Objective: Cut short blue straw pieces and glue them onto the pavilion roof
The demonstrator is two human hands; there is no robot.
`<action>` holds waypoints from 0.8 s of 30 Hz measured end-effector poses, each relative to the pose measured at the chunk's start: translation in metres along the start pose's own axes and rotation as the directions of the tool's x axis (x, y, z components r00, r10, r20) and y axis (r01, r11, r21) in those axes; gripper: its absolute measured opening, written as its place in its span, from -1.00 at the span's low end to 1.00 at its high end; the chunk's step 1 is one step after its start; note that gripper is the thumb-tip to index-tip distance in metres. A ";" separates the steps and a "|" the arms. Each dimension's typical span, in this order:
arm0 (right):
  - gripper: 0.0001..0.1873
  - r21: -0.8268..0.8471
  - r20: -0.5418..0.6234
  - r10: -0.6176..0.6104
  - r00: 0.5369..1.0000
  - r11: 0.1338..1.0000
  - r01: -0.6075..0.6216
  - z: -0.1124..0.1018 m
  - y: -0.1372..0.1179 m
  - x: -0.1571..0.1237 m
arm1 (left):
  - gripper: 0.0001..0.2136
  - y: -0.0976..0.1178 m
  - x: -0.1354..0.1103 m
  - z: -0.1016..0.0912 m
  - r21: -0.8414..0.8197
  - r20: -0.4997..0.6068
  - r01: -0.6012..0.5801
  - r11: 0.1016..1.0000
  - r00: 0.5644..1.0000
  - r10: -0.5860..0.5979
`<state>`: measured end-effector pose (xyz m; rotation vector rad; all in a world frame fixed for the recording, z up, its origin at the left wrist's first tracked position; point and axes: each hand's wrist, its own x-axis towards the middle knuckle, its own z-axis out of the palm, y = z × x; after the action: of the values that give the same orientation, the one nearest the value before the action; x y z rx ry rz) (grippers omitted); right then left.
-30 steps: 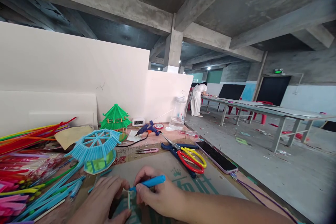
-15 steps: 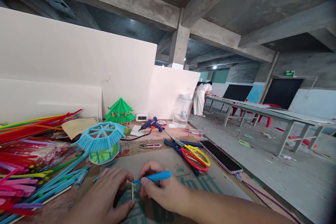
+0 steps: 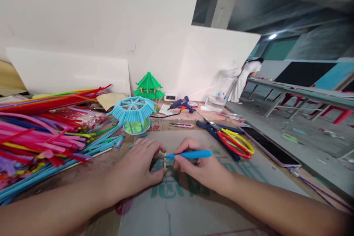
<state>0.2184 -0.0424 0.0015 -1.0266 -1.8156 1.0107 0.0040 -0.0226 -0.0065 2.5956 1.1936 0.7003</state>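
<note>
My left hand (image 3: 141,169) rests on a cardboard sheet (image 3: 193,206) and pinches a short pale stick (image 3: 165,160) upright between thumb and fingers. My right hand (image 3: 199,169) grips a blue-handled tool (image 3: 190,154), its tip touching the stick. Both hands meet at the middle of the cardboard. A blue straw-built roof model (image 3: 134,112) with a green base stands just beyond my left hand.
Heaps of coloured pipe cleaners (image 3: 41,125) fill the left. Scissors (image 3: 232,141), a phone (image 3: 269,149), a glue gun (image 3: 181,103), a green pavilion model (image 3: 148,85) and a small clock (image 3: 170,97) lie beyond. White boards (image 3: 110,29) back the table. A person in white (image 3: 246,77) stands far right.
The view has tilted down and turned left, so the table fills more of the frame. Both hands hold the same stick and blue tool as before.
</note>
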 end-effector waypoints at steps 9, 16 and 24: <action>-0.83 -0.083 0.015 -0.004 1.000 0.996 0.005 -0.003 0.003 0.000 | -0.76 -0.003 0.000 -0.002 0.011 0.034 -0.019 1.000 0.999 0.019; -0.89 -0.125 0.007 0.001 1.000 0.992 -0.001 0.000 0.002 0.003 | -0.83 -0.001 -0.002 0.002 0.065 -0.017 -0.006 0.998 1.000 0.007; -0.90 -0.119 -0.027 -0.014 1.000 0.993 0.010 0.003 0.012 0.004 | -0.73 -0.018 0.000 0.017 0.079 -0.143 -0.037 0.996 0.989 0.048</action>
<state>0.2172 -0.0348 -0.0097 -1.0945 -1.8760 0.8853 0.0003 -0.0106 -0.0282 2.6795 1.2318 0.8827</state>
